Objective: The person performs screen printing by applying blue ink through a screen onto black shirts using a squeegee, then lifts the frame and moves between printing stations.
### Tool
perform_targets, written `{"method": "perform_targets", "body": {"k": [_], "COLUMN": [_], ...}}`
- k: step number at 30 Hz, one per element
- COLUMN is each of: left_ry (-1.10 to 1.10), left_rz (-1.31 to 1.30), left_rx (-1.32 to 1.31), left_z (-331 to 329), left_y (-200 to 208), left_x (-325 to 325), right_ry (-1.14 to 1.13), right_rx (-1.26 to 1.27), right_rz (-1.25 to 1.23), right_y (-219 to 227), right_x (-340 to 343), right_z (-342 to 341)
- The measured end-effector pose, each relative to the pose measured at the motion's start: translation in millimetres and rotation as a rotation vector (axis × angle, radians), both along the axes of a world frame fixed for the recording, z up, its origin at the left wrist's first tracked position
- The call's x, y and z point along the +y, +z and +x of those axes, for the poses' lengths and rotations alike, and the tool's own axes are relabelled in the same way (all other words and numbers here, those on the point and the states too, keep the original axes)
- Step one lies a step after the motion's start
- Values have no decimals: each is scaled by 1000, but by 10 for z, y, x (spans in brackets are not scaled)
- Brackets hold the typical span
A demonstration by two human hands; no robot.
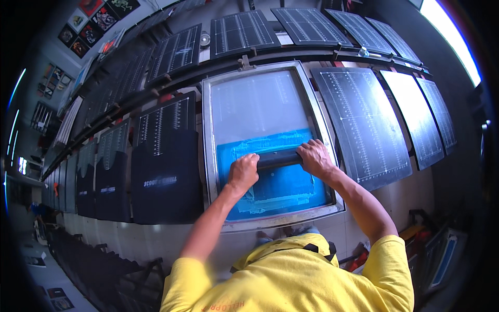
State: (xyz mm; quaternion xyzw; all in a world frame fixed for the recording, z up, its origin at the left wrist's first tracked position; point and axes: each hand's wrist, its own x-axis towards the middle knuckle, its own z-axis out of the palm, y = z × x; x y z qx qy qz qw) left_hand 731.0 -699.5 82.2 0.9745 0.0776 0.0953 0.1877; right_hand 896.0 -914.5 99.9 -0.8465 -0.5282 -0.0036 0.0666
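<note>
Squeegee [279, 158] – long, seemingly black – in the grip of left hand [244, 170] and right hand [315, 156].

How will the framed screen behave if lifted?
The frame looks like metal, so it is probably stiff and fairly heavy. The pale mesh inside looks thin and see-through, so it may tear if poked.

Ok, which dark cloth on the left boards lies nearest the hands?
The largest-looking dark cloth, immediately left of the metal-framed screen; the other dark cloths lie farther left.
</note>
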Motion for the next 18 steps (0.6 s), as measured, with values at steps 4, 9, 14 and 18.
{"method": "perform_targets", "body": {"k": [4,9,14,18], "left_ry": [12,-37,14,19], "left_rz": [1,-23,-20,-10], "left_rx": [90,14,35,-26], "left_z": [20,-723,-1400,-1324], "left_y": [108,124,43,-130], "left_x": [80,-203,-535,-457], "right_ry": [7,7,114,103], "right_rx": [-1,-7,77,74], "right_rz": [82,52,124,44], "right_y": [28,69,-59,-107], "right_x": [62,-303,-567,-472], "right_z": [75,-702,-1292,-1230]}}
